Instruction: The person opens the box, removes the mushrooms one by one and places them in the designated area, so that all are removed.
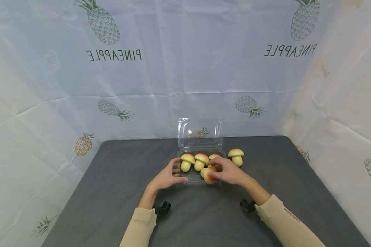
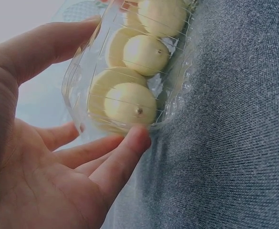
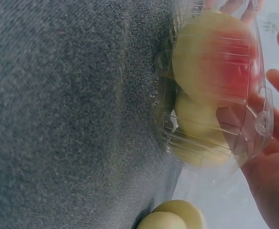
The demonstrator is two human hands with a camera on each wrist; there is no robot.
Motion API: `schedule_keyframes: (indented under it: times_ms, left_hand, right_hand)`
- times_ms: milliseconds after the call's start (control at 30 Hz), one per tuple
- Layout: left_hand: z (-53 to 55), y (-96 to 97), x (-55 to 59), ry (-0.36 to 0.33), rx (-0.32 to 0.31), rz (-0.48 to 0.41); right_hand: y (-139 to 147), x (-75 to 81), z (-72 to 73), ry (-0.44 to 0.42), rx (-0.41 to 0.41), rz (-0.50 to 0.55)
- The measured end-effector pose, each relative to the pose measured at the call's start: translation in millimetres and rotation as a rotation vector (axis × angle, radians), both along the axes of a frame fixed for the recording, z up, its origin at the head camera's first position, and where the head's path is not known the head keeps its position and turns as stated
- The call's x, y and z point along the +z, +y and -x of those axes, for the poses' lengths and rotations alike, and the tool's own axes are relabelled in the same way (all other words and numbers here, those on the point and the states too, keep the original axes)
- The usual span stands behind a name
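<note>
- While the left hand (image 1: 168, 175) rests at the left end of the clear box (image 1: 192, 177), the right hand (image 1: 230, 171) is inside its right part; this the head view shows.
- Same view: the right hand has the front mushroom (image 1: 208, 177) between thumb and fingers, with the thumb on its reddish cap. This mushroom lies tilted in the box, in front of a row of three mushrooms (image 1: 199, 162).
- Same view: the box is on the dark table (image 1: 126, 171), near its far edge, with the lid (image 1: 199, 121) raised behind. One outer mushroom (image 1: 236, 157) stands on the table, just to the right of the box. Behind hangs a pale cloth (image 1: 179, 72) with pineapple prints.
- Left wrist view: the thumb touches the rim and the fingertips touch the end wall. Thumb and fingers are wide apart, rather straight. Mushrooms show through the clear wall, stem ends toward the camera.
- Right wrist view: the red cap shows through the wall, a little blurred, with the thumb against it. Some fingers are spread above the rim; how firmly they press, I cannot tell. The outer mushroom appears at the bottom.
</note>
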State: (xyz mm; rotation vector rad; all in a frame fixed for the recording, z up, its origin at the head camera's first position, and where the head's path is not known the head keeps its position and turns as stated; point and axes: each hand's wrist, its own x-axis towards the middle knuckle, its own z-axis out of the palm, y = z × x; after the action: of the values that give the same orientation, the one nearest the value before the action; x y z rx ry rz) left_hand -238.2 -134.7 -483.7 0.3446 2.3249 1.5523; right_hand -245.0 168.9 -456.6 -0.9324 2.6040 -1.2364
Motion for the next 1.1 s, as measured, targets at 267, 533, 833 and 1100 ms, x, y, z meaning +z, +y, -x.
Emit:
schedule_keyframes:
  times_ms: [267, 533, 833, 1100]
  left_hand:
    - [-0.2, 1.1, -0.4, -0.002, 0.001, 0.002]
    - [0.0, 1.1, 0.8, 0.0, 0.001, 0.011]
    - [-0.7, 0.4, 1.1, -0.001, 0.006, 0.015]
    - [-0.1, 0.5, 1.6, -0.002, 0.002, 0.015]
  right_hand:
    - [-0.7, -3.0, 1.6, 0.017, -0.003, -0.051]
    - [-1.7, -3.3, 1.5, 0.039, -0.008, -0.069]
    - [-3.4, -4.7, 2.5, 0.08, -0.022, -0.077]
    - [-1.4, -2.5, 3.7, 0.063, -0.018, -0.081]
